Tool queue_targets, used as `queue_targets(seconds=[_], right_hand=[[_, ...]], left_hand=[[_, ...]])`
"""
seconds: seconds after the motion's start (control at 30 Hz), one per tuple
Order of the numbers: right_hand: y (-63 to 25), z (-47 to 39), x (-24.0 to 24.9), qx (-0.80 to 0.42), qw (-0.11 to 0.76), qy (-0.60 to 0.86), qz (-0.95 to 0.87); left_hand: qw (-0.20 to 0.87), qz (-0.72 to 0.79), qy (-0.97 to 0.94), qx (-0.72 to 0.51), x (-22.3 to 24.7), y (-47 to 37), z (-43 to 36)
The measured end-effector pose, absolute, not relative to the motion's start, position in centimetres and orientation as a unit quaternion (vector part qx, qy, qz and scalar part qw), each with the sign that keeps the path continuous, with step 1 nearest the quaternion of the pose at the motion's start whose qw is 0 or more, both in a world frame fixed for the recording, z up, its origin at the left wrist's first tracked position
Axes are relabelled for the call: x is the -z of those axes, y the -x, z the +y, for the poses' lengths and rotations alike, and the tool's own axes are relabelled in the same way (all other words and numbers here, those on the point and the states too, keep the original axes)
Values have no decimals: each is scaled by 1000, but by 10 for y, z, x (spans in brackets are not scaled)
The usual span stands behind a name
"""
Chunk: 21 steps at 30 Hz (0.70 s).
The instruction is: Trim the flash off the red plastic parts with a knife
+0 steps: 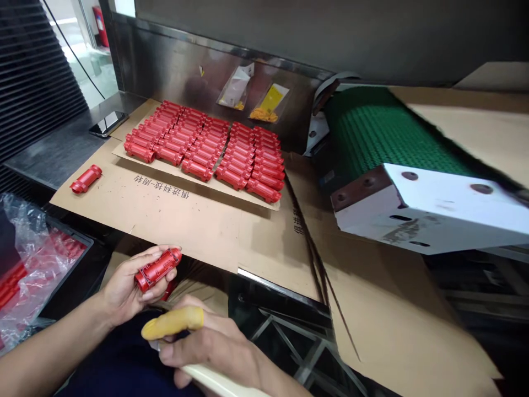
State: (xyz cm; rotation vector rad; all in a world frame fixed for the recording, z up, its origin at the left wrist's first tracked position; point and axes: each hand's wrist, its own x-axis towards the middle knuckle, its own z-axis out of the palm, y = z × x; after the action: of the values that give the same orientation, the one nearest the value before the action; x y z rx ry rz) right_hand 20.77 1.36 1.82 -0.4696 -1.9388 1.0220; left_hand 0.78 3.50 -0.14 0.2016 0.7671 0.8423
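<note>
My left hand (128, 284) is closed round a red plastic cylindrical part (159, 269), its moulded, ribbed side turned up, just off the cardboard's front edge. Close by on the right, my right hand (215, 342) grips a tool with a long cream handle (221, 381); its working end is hidden behind the fingers. A yellow finger cot (173, 323) covers the index finger. One more red part (86, 179) lies alone on the cardboard (198, 220) at the left. Behind it, several rows of matching red parts (196, 165) rest on a separate cardboard sheet (264, 202).
A green conveyor belt (384, 132) with a white metal end (438, 209) juts in at the right. A phone (108, 123) lies at the back left. Two small plastic bags (270, 103) of yellow items hang on the metal back panel. At lower left stands a plastic-lined bin (70, 275) of red parts.
</note>
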Motion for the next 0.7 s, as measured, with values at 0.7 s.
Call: queue_targets(seconds=[0.7], right_hand=[[-198,6,5,-265,545,326,-725]], left_hand=[[548,434,-397,-595,6,-6,16]])
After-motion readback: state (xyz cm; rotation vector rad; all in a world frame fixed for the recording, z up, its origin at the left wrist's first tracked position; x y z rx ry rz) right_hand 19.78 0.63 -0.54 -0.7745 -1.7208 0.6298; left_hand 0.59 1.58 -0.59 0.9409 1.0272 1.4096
